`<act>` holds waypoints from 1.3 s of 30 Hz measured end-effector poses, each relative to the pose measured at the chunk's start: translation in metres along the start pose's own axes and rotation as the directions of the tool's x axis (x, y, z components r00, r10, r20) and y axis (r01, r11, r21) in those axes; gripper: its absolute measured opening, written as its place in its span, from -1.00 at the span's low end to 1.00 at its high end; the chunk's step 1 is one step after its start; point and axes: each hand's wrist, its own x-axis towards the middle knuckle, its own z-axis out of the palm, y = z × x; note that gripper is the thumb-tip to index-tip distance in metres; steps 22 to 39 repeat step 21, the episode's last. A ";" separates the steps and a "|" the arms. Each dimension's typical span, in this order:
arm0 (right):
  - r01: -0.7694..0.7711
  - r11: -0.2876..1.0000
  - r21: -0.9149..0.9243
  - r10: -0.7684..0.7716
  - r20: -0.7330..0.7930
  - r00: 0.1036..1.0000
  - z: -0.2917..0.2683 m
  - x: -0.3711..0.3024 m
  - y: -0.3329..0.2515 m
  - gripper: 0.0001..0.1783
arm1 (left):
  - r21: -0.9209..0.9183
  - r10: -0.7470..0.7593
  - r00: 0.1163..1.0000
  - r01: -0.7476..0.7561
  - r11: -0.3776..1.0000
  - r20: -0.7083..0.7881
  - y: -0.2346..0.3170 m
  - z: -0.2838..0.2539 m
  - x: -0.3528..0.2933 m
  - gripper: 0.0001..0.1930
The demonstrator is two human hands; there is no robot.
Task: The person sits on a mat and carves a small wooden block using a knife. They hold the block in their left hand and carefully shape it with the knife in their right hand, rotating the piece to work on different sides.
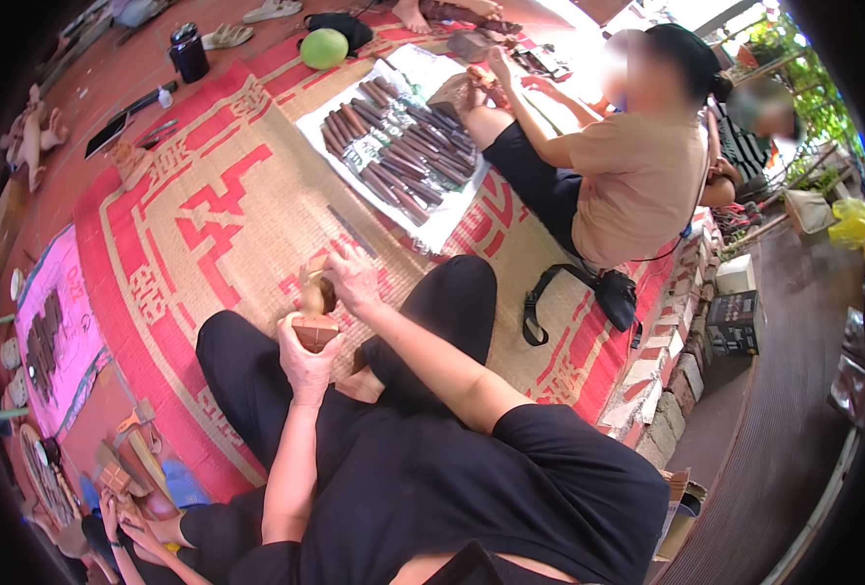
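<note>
My left hand is wrapped round a reddish-brown block with flat, angled faces and thin pale lines across it. It looks like wood. Just beyond, my right hand has its fingers curled down on a tan, rounded piece, whose kind I cannot make out. The two pieces sit close together over the mat in front of my crossed legs; whether they touch is unclear. My right palm hides part of the tan piece.
A red and tan woven mat lies under me. Dark brown sticks cover a white sheet ahead. To the right sit a co-worker, a black strap bag and a brick edging. Another person's hands work at lower left.
</note>
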 end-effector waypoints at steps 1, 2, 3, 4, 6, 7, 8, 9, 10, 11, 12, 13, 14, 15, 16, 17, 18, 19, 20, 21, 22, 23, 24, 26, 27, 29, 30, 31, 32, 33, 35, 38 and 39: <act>0.025 1.000 -0.004 -0.025 0.004 1.000 0.003 0.005 0.000 -0.82 | -0.006 -0.016 1.000 0.016 1.000 -0.019 -0.001 0.000 0.001 -0.40; 0.046 0.999 -0.007 -0.046 -0.024 0.999 0.006 0.006 -0.002 -0.83 | -0.014 -0.039 0.999 0.038 0.999 -0.032 -0.003 -0.001 0.003 -0.40; 0.070 0.997 -0.014 -0.070 -0.054 0.996 0.008 0.009 -0.004 -0.83 | -0.028 -0.059 0.997 0.058 0.998 -0.046 -0.004 -0.001 0.004 -0.41; -0.015 1.000 -0.005 0.014 -0.074 0.997 0.012 0.013 0.004 -0.83 | -0.052 -0.096 0.995 0.094 0.994 -0.036 0.001 -0.001 0.004 -0.41; -0.182 0.983 0.021 0.183 -0.107 0.977 0.026 0.020 0.025 -0.83 | -0.027 -0.027 1.000 0.027 0.999 -0.001 -0.003 0.003 -0.001 -0.40; -0.192 0.980 0.059 0.197 -0.097 0.976 0.024 0.023 0.025 -0.84 | 0.002 0.012 1.000 -0.012 1.000 0.009 -0.003 0.002 -0.003 -0.39; -0.172 0.971 0.165 0.182 -0.047 0.982 0.020 0.024 0.026 -0.85 | 0.001 -0.003 1.000 0.003 1.000 0.004 -0.004 0.002 -0.003 -0.38; -0.159 0.950 0.269 0.163 0.006 0.987 0.016 0.022 0.025 -0.85 | -0.004 -0.025 1.000 0.025 1.000 -0.007 -0.005 0.001 -0.003 -0.38; -0.078 0.974 0.211 0.083 -0.012 0.997 0.010 0.018 0.018 -0.85 | -0.001 -0.031 0.999 0.031 1.000 -0.017 -0.003 -0.003 -0.001 -0.38; 0.004 0.988 0.153 0.000 -0.026 1.000 0.004 0.015 0.010 -0.85 | 0.002 -0.038 0.999 0.038 0.999 -0.025 -0.002 -0.006 0.002 -0.37; 0.081 0.993 0.089 -0.078 -0.033 0.996 0.000 0.007 0.007 -0.85 | 0.004 -0.048 0.999 0.048 0.999 -0.009 -0.005 -0.006 0.002 -0.37; 0.072 0.995 0.066 -0.070 -0.033 0.997 -0.001 0.003 0.007 -0.85 | 0.053 -0.014 1.000 0.014 0.998 -0.001 -0.006 -0.005 0.003 -0.36; 0.064 0.997 0.042 -0.062 -0.033 0.998 0.000 0.002 0.008 -0.84 | 0.051 -0.001 1.000 0.001 0.999 -0.008 -0.007 -0.003 0.002 -0.36; 0.055 0.998 0.017 -0.054 -0.042 0.998 -0.001 0.005 0.009 -0.84 | 0.047 0.020 1.000 -0.020 0.999 -0.012 -0.008 -0.001 0.003 -0.35; 0.006 1.000 0.019 -0.007 0.032 0.999 -0.004 0.006 0.006 -0.86 | 0.060 0.017 1.000 -0.016 0.998 -0.022 -0.007 0.000 0.002 -0.34; -0.027 0.999 0.017 0.026 0.036 0.999 0.005 0.008 0.006 -0.86 | 0.052 -0.006 1.000 0.007 0.999 -0.022 -0.008 -0.003 0.003 -0.33; -0.056 0.998 0.003 0.055 0.035 0.998 0.010 0.015 0.008 -0.86 | 0.033 -0.025 0.999 0.026 0.999 -0.024 -0.007 -0.002 0.004 -0.33; -0.084 0.996 -0.011 0.085 0.033 0.996 0.013 0.019 0.009 -0.86 | 0.013 -0.044 0.999 0.044 0.999 -0.025 -0.006 -0.002 0.004 -0.33; -0.170 0.983 0.069 0.171 -0.013 0.985 0.015 0.020 0.011 -0.84 | 0.012 -0.002 1.000 0.002 1.000 0.001 -0.008 -0.001 0.001 -0.34; -0.164 0.984 0.073 0.166 -0.009 0.986 0.017 0.022 0.009 -0.84 | 0.027 0.009 1.000 -0.009 1.000 0.016 -0.012 -0.001 0.000 -0.34; -0.164 0.984 0.073 0.166 -0.009 0.986 0.017 0.022 0.009 -0.84 | 0.027 0.009 1.000 -0.009 1.000 0.016 -0.012 -0.001 0.000 -0.34; -0.164 0.984 0.073 0.166 -0.009 0.986 0.017 0.022 0.009 -0.84 | 0.027 0.009 1.000 -0.009 1.000 0.016 -0.012 -0.001 0.000 -0.34; -0.164 0.984 0.073 0.166 -0.009 0.986 0.017 0.022 0.009 -0.84 | 0.027 0.009 1.000 -0.009 1.000 0.016 -0.012 -0.001 0.000 -0.34; -0.164 0.984 0.073 0.166 -0.009 0.986 0.017 0.022 0.009 -0.84 | 0.027 0.009 1.000 -0.009 1.000 0.016 -0.012 -0.001 0.000 -0.34; -0.164 0.984 0.073 0.166 -0.009 0.986 0.017 0.022 0.009 -0.84 | 0.027 0.009 1.000 -0.009 1.000 0.016 -0.012 -0.001 0.000 -0.34; -0.164 0.984 0.073 0.166 -0.009 0.986 0.017 0.022 0.009 -0.84 | 0.027 0.009 1.000 -0.009 1.000 0.016 -0.012 -0.001 0.000 -0.34; -0.164 0.984 0.073 0.166 -0.009 0.986 0.017 0.022 0.009 -0.84 | 0.027 0.009 1.000 -0.009 1.000 0.016 -0.012 -0.001 0.000 -0.34; -0.164 0.984 0.073 0.166 -0.009 0.986 0.017 0.022 0.009 -0.84 | 0.027 0.009 1.000 -0.009 1.000 0.016 -0.012 -0.001 0.000 -0.34; -0.164 0.984 0.073 0.166 -0.009 0.986 0.017 0.022 0.009 -0.84 | 0.027 0.009 1.000 -0.009 1.000 0.016 -0.012 -0.001 0.000 -0.34; -0.164 0.984 0.073 0.166 -0.009 0.986 0.017 0.022 0.009 -0.84 | 0.027 0.009 1.000 -0.009 1.000 0.016 -0.012 -0.001 0.000 -0.34; -0.164 0.984 0.073 0.166 -0.009 0.986 0.017 0.022 0.009 -0.84 | 0.027 0.009 1.000 -0.009 1.000 0.016 -0.012 -0.001 0.000 -0.34; -0.164 0.984 0.073 0.166 -0.009 0.986 0.017 0.022 0.009 -0.84 | 0.027 0.009 1.000 -0.009 1.000 0.016 -0.012 -0.001 0.000 -0.34; -0.164 0.984 0.073 0.166 -0.009 0.986 0.017 0.022 0.009 -0.84 | 0.027 0.009 1.000 -0.009 1.000 0.016 -0.012 -0.001 0.000 -0.34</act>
